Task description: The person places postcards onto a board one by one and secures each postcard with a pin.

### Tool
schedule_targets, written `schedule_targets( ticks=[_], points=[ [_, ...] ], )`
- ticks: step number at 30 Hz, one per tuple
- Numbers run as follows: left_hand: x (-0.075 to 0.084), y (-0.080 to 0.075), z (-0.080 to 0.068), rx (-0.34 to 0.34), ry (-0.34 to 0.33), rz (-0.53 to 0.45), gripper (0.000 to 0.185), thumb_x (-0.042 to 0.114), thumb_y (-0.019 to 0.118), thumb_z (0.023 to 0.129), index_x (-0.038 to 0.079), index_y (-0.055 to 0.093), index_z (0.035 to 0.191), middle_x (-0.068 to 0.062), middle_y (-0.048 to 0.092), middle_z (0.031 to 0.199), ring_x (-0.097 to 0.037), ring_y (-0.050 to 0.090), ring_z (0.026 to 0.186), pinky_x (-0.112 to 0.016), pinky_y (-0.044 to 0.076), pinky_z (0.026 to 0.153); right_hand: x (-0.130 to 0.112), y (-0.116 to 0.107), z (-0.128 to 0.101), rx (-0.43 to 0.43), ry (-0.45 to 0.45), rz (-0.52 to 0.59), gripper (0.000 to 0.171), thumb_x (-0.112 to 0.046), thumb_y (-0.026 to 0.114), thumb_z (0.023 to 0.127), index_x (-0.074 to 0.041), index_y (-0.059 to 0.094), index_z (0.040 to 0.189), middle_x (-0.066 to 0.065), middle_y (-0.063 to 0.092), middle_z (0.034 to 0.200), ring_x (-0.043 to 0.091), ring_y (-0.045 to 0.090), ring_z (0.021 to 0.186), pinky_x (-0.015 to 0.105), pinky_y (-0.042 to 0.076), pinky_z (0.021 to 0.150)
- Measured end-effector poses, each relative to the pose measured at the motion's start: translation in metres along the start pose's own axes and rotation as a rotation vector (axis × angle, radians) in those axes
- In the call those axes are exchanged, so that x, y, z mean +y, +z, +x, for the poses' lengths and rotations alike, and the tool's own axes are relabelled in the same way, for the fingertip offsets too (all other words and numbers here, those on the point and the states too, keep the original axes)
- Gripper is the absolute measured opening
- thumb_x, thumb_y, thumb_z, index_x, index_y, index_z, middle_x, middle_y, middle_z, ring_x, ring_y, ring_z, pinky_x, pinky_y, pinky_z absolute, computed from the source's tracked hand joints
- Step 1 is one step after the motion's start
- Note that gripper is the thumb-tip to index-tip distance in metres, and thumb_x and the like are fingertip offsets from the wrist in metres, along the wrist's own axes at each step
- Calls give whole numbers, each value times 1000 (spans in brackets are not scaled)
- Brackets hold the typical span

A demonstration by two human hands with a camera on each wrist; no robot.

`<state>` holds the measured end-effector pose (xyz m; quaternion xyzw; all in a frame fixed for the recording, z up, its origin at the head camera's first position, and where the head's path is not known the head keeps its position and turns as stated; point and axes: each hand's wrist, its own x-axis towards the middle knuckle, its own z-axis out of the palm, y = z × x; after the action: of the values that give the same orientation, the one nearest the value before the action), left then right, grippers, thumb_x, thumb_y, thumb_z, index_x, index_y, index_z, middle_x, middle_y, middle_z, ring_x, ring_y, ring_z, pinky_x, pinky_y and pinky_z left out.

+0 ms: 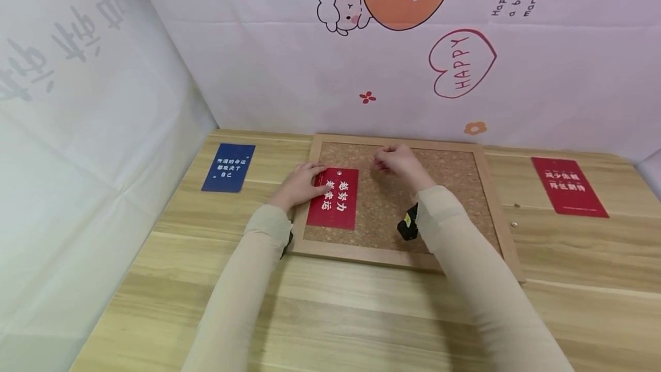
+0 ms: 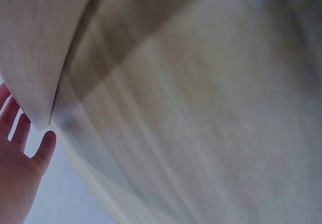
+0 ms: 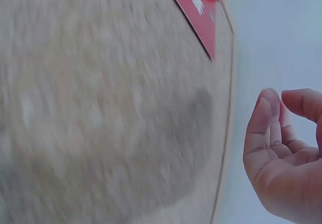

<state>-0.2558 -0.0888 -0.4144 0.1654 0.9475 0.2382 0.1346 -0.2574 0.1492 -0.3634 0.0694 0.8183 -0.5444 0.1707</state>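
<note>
A wood-framed cork board (image 1: 439, 188) lies flat on the table. A red card (image 1: 335, 202) with white characters sits on its left part, with a small pin head (image 1: 339, 172) near its top edge. My left hand (image 1: 302, 185) rests on the card's left edge with straight fingers (image 2: 20, 168). My right hand (image 1: 395, 162) hovers over the upper middle of the cork, to the right of the card. Its fingers (image 3: 287, 153) are loosely curled and nothing shows between them. The right wrist view shows blurred cork (image 3: 100, 108) and a corner of the red card (image 3: 198, 7).
A blue card (image 1: 228, 167) lies on the wooden table left of the board, and another red card (image 1: 568, 185) lies to the right. Two small pins (image 1: 513, 224) sit on the table beside the board's right edge. Printed cloth walls close off the back and left.
</note>
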Motion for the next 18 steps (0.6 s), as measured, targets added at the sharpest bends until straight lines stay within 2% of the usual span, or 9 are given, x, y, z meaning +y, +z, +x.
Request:
schedule_targets(
  ticks=[5, 9, 11, 14, 15, 17, 18],
  points=[
    [0, 1, 0, 5, 5, 1, 64, 38, 60, 92, 12, 39, 147, -8, 31, 156, -30, 24, 145, -49, 26, 118, 0, -32, -8, 14, -5, 1, 37, -19, 43, 101, 7, 47, 126, 7, 56, 105, 10, 56, 90, 35, 47, 97],
    [1, 1, 0, 2, 3, -9, 64, 38, 60, 92, 12, 39, 146, -9, 31, 156, -30, 24, 145, -49, 25, 119, 5, -65, -17, 44, -13, -39, 46, -25, 41, 101, 6, 40, 135, 4, 53, 110, 2, 56, 87, 23, 50, 89],
    [1, 1, 0, 1, -2, -14, 63, 37, 60, 92, 12, 39, 146, -8, 31, 156, -29, 23, 146, -48, 25, 119, 10, -84, -20, 78, -21, -30, 48, -26, 43, 100, 6, 38, 136, -3, 56, 102, -3, 57, 82, 16, 51, 80],
    [1, 1, -1, 2, -9, -25, 63, 37, 60, 93, 13, 39, 147, -8, 30, 156, -29, 22, 146, -49, 24, 119, 21, -111, -23, 149, -31, 17, 41, -23, 46, 99, 4, 42, 129, -17, 56, 81, -8, 56, 71, 9, 51, 67],
    [1, 0, -1, 1, -10, -28, 63, 37, 60, 93, 13, 39, 147, -8, 29, 157, -29, 22, 146, -49, 24, 119, 25, -121, -24, 171, -30, 36, 38, -23, 46, 98, 3, 44, 126, -21, 55, 76, -9, 56, 68, 9, 51, 66],
    [1, 0, -2, -1, -11, -35, 63, 37, 60, 92, 13, 38, 147, -8, 29, 157, -29, 22, 146, -49, 24, 119, 34, -140, -28, 192, -19, 24, 44, -25, 45, 98, 3, 41, 131, -26, 51, 73, -12, 54, 68, 7, 50, 67],
    [1, 0, -2, -1, -11, -37, 63, 37, 60, 92, 13, 38, 147, -8, 29, 157, -29, 21, 146, -49, 24, 119, 38, -149, -31, 201, -8, 5, 49, -29, 44, 98, 3, 38, 136, -27, 50, 78, -14, 52, 70, 6, 50, 70]
  ],
)
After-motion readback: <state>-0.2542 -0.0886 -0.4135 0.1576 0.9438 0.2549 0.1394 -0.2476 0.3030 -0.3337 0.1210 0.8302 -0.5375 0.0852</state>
